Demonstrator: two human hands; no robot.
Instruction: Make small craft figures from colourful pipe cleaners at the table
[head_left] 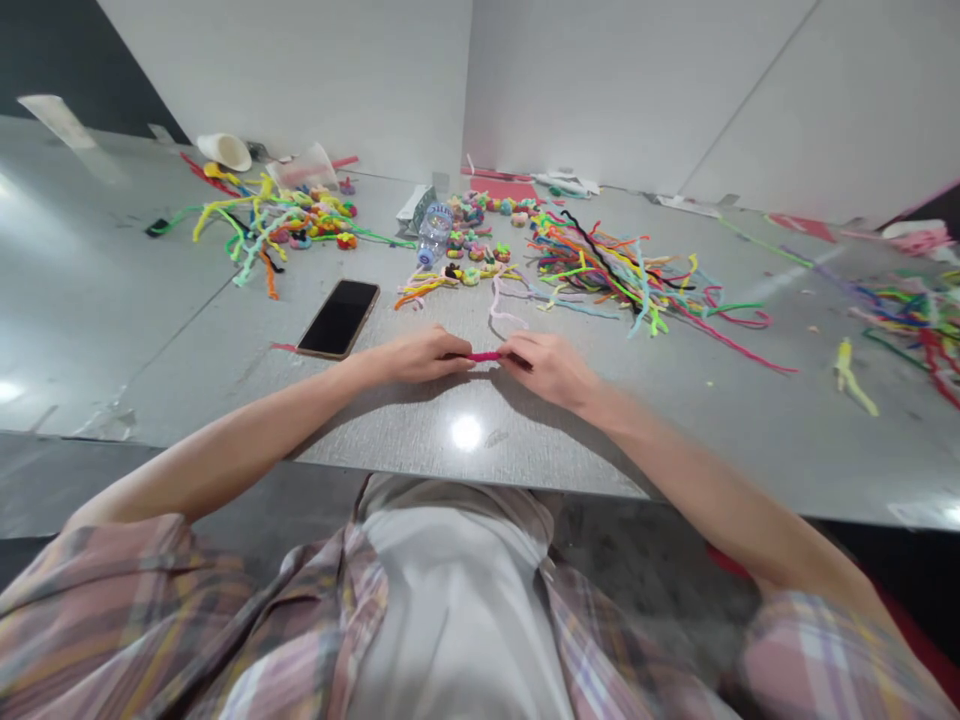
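A short magenta pipe cleaner (484,357) is stretched level between my two hands, just above the grey table. My left hand (427,355) pinches its left end between thumb and fingers. At the other end, my right hand (551,368) grips it the same way, its fingers curled. Only the middle stretch of the pipe cleaner shows; both ends are hidden in my fingers. Just beyond my hands lies a pale pink pipe cleaner (496,300), bent on the tabletop.
A phone (340,318) lies left of my left hand. Behind are a plastic bottle (434,235), a pile of colourful pipe cleaners (600,262), and another tangle (255,225) at left. A white cup (225,151) lies tipped over by the partition (300,80). A yellow twisted piece (851,378) sits far right.
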